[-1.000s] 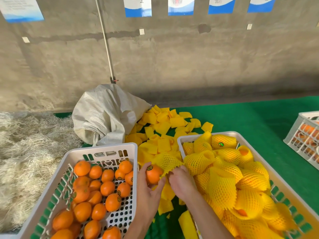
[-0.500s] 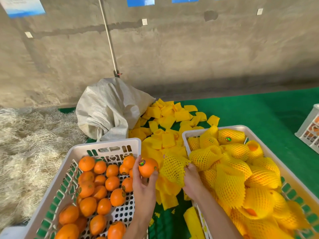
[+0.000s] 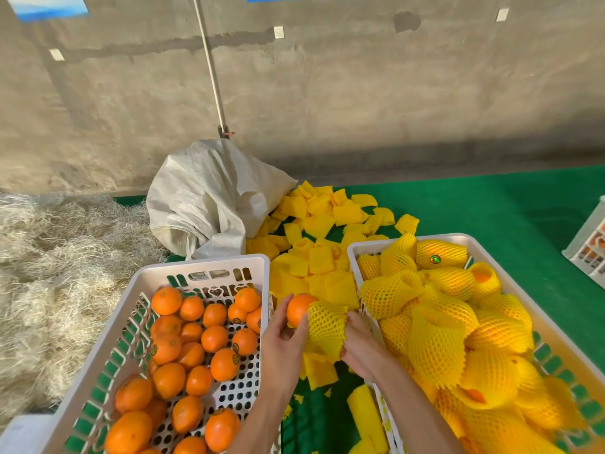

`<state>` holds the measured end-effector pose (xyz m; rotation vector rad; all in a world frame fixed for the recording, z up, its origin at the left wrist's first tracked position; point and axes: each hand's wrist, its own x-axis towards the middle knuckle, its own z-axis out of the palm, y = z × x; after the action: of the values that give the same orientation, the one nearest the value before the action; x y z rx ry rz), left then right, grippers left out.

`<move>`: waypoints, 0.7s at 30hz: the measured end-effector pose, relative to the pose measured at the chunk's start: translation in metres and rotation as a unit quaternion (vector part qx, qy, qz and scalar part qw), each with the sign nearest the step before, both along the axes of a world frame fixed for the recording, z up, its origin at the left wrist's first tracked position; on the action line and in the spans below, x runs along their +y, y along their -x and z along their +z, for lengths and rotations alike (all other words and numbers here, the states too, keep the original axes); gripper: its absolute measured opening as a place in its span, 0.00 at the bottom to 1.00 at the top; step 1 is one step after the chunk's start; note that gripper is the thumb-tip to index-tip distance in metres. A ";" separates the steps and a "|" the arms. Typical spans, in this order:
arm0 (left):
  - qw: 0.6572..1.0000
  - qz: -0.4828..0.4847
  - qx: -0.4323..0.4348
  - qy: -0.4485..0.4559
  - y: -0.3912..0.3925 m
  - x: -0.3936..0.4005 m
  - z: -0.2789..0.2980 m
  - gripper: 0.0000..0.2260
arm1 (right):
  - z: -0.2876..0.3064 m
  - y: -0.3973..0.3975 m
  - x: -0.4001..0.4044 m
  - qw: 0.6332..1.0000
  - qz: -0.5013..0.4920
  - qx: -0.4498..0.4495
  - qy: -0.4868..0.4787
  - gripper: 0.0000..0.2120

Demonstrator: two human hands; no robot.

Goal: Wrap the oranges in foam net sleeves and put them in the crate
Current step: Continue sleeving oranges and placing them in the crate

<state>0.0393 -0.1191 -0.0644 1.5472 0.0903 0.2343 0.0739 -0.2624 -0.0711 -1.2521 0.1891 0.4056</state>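
Note:
Between the two crates my left hand [image 3: 284, 335] grips a bare orange [image 3: 297, 308]. Its right side sits in the mouth of a yellow foam net sleeve [image 3: 327, 329], which my right hand [image 3: 360, 347] holds by its right edge. The white crate on the left [image 3: 209, 265] holds several unwrapped oranges [image 3: 214, 339]. The white crate on the right [image 3: 376, 242] is piled with oranges wrapped in yellow sleeves [image 3: 448, 322].
Loose flat yellow sleeves [image 3: 320, 231] lie heaped on the green table cover [image 3: 491, 208] behind the crates, spilling from a white woven sack [image 3: 209, 194]. Straw-like packing fibre [image 3: 55, 263] fills the left. Another crate [image 3: 589, 244] shows at the right edge. A concrete wall stands behind.
My hands have come together: the orange, held apart from the sleeve half a second ago, now sits partly inside the sleeve's mouth.

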 end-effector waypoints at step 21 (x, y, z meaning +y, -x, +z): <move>0.977 -0.056 0.123 0.166 -0.006 -0.002 0.007 0.08 | 0.010 0.008 -0.005 0.989 -0.117 -0.032 0.084 0.12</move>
<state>0.0451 -0.1207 -0.0572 1.2366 0.2247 -0.0628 0.0661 -0.2674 -0.0612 -1.3888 0.3171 0.1486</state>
